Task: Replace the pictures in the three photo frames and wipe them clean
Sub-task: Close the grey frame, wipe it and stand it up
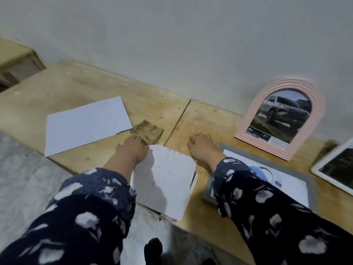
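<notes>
A pink arched photo frame (282,119) with a car picture leans upright against the wall at the right. A grey rectangular frame (309,185) lies flat on the wooden table (80,87), partly under my right forearm. A white frame (324,171) lies at the far right edge. My left hand (131,148) reaches a folded, stained cloth (148,130) and its fingertips touch the cloth's near corner. My right hand (202,146) rests on the table by the grey frame's far corner, fingers curled down. A white sheet (166,180) lies between my hands.
A larger white sheet (86,125) lies on the table's left part. The wall (191,44) runs close behind the table. A wooden stool or low table (17,56) stands at the far left. Marbled floor (23,178) shows below the table's near edge.
</notes>
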A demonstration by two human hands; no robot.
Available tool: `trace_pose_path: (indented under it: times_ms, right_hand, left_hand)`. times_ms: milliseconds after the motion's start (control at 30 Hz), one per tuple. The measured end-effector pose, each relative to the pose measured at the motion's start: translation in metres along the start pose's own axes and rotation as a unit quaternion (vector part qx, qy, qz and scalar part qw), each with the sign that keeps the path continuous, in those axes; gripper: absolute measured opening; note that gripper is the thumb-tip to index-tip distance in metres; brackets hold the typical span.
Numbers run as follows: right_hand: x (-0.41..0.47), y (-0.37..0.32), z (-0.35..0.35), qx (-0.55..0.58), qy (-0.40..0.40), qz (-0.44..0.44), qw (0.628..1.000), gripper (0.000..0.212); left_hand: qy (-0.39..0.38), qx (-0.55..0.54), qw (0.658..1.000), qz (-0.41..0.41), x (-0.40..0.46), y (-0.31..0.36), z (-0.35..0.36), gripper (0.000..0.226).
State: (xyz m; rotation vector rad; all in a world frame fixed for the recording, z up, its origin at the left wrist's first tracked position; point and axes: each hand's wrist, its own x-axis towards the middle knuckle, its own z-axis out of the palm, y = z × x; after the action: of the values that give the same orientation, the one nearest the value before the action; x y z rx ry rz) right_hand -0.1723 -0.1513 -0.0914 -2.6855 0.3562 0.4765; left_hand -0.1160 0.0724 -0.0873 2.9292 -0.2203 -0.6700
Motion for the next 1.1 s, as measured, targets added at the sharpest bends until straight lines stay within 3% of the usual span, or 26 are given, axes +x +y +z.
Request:
trace_pose_path:
  times_ms: [200, 333, 433, 500, 633, 800, 1000, 1100]
  right_hand:
    - [0.051, -0.086, 0.031, 0.046, 0.05, -0.066, 0.995, 0.037]
    - [0.067, -0.121, 0.045, 0.057, 0.055, -0.099, 0.992, 0.034]
    - [0.073, -0.139, 0.055, -0.018, 0.055, -0.113, 0.992, 0.035]
    - [0.074, -0.142, 0.059, -0.056, 0.078, -0.112, 0.989, 0.036]
    - [0.076, -0.145, 0.064, -0.029, 0.105, -0.083, 0.991, 0.023]
    - [0.07, -0.139, 0.049, 0.082, 0.15, -0.025, 0.985, 0.017]
    - [0.059, -0.132, 0.049, -0.006, 0.066, -0.081, 0.994, 0.019]
    - [0.062, -0.127, 0.058, -0.014, 0.09, -0.091, 0.992, 0.023]
  left_hand:
    - [-0.075, 0.071, 0.993, 0.049, 0.024, -0.053, -0.002, 0.064]
    - [-0.058, 0.115, 0.988, 0.082, 0.03, -0.064, -0.005, 0.057]
    - [-0.065, 0.141, 0.984, 0.088, 0.036, -0.072, -0.008, 0.055]
    - [-0.064, 0.157, 0.981, 0.093, 0.036, -0.074, -0.007, 0.06]
    - [-0.071, 0.176, 0.977, 0.1, 0.034, -0.077, -0.001, 0.064]
    - [-0.07, 0.167, 0.98, 0.084, 0.022, -0.065, 0.0, 0.061]
    - [-0.058, 0.11, 0.991, 0.058, 0.015, -0.056, 0.014, 0.065]
    - [-0.044, 0.127, 0.989, 0.062, 0.016, -0.058, 0.016, 0.071]
